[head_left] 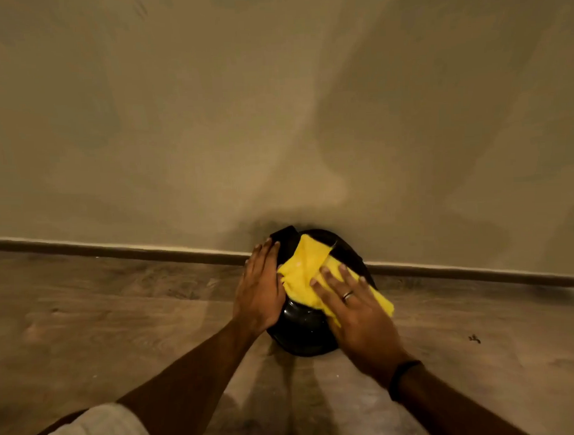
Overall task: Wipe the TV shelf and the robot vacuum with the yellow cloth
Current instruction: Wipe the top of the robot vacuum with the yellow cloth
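A round black robot vacuum (302, 330) sits on the wooden floor against the wall. The yellow cloth (302, 272) lies spread over its top. My right hand (354, 309) presses flat on the cloth with fingers spread, a ring on one finger. My left hand (260, 286) rests flat on the vacuum's left side, beside the cloth, fingers together. The far part of the vacuum shows a black raised piece (284, 238) by the wall. The TV shelf is not in view.
A beige wall (275, 104) fills the upper view, with a dark skirting board (117, 251) along its base. Wooden floor (104, 321) extends left and right of the vacuum. A small dark speck (474, 338) lies on the floor at right.
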### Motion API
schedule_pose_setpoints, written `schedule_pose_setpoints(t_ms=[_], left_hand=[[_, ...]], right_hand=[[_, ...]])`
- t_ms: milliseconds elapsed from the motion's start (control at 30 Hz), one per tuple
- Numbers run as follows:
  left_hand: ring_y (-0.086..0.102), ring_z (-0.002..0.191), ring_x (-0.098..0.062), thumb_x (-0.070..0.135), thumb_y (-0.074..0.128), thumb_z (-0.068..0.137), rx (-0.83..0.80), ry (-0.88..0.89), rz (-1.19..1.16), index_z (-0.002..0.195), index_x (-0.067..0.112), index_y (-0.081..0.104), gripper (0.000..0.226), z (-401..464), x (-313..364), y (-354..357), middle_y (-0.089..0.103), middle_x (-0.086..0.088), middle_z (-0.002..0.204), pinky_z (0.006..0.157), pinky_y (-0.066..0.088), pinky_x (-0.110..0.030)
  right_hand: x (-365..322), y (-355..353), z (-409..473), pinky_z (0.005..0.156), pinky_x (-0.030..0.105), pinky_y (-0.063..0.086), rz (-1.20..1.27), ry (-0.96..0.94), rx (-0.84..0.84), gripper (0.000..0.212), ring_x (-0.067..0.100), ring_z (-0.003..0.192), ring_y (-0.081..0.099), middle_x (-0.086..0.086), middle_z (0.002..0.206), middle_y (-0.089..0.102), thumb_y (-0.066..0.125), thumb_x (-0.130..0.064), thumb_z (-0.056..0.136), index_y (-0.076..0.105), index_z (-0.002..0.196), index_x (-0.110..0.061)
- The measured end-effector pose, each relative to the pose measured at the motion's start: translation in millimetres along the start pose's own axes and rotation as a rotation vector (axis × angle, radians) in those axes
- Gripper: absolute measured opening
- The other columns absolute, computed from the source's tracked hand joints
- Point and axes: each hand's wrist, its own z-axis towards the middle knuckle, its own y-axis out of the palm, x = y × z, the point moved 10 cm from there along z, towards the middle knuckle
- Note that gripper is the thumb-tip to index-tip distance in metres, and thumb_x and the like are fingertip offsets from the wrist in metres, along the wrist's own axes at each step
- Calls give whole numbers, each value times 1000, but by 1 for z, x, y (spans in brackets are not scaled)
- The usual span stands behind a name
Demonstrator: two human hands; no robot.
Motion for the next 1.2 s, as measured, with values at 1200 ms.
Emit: schedule_pose_setpoints(t_ms=[1200], left_hand=[[24, 157, -22, 29, 33, 110, 45, 15, -104, 158, 15, 36, 50, 3, -13, 4, 33, -4, 167, 129, 21, -40]], right_hand=[[-10, 10, -77, 66, 36, 55, -215, -298, 26, 66, 24, 87, 60, -1, 113, 50, 67, -33, 77, 52, 140, -40]])
